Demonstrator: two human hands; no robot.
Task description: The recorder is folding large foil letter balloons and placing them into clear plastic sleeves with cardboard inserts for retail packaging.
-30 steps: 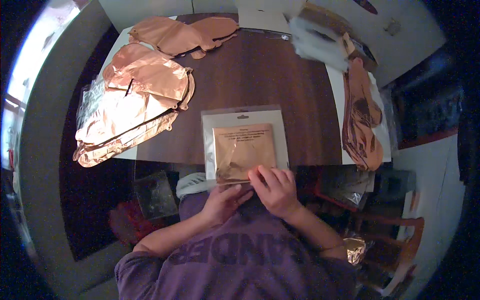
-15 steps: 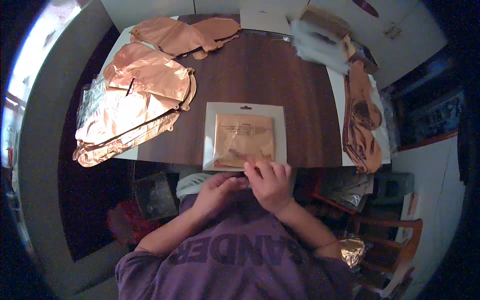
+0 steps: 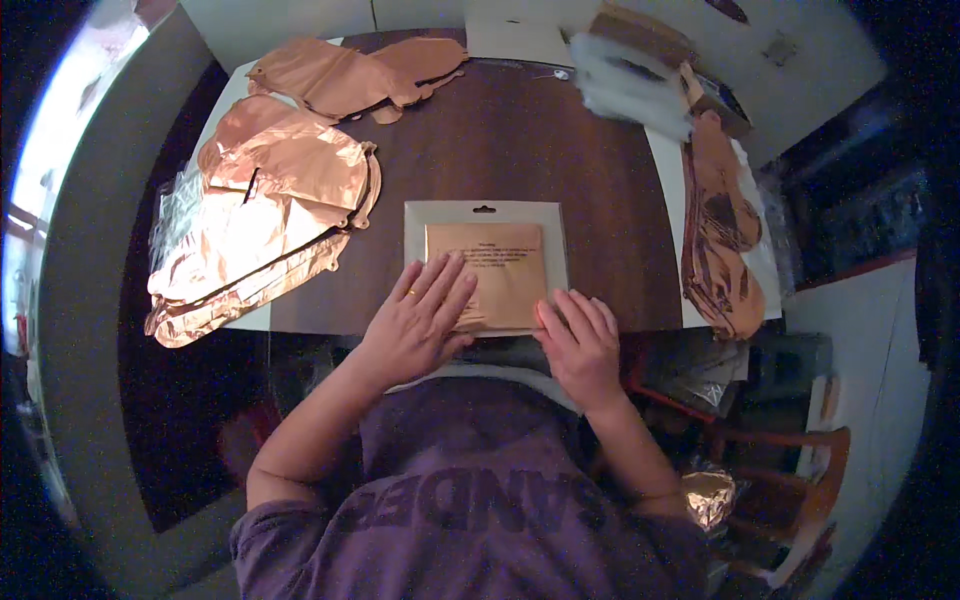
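Observation:
A flat package (image 3: 500,290) lies near the table's front edge. Folded copper-coloured foil under clear film sits in it, over a pale backing card (image 3: 415,225) with a hang hole at the top. Across the foil's lower left part lies my left hand (image 3: 418,318), its fingers stretched out flat and a ring on one of them. My right hand (image 3: 582,345) is at the package's lower right corner. Its fingers are curled over the edge there, and the thumb is mostly hidden.
Large copper foil balloons, uninflated, are stacked at the left (image 3: 275,200) and back left (image 3: 350,75). More copper foil pieces (image 3: 722,235) lie along the right edge. Clear plastic bags (image 3: 635,90) and an open cardboard box (image 3: 645,35) stand back right. A wooden chair (image 3: 825,480) is at the lower right.
My left hand has moved up from the table edge onto the foil and flattened out. My right hand has shifted right to the package's corner.

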